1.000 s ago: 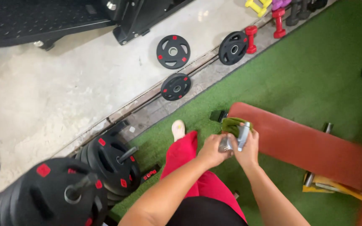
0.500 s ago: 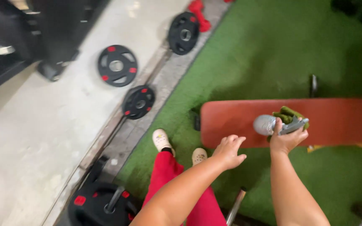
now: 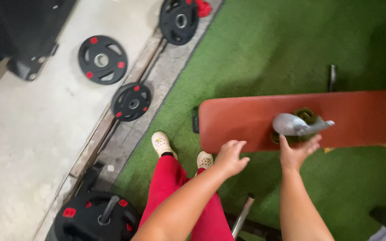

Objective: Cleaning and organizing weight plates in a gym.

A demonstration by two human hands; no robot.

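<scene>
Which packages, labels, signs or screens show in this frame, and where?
No packages, signs or screens.
Weight plates: black discs on the floor, left, with small red label patches.
Spray bottle: grey, on the red bench at the right hand, over a green cloth; no label visible.

1. Tabletop [image 3: 246, 118]: reddish-brown pad.
2. Spray bottle [image 3: 293, 124]: grey.
3. Cloth [image 3: 307, 115]: olive green.
4. Turf [image 3: 264, 53]: green.
5. Weight plates [image 3: 102, 60]: black, red marks.
6. Trousers [image 3: 170, 178]: red.
</scene>
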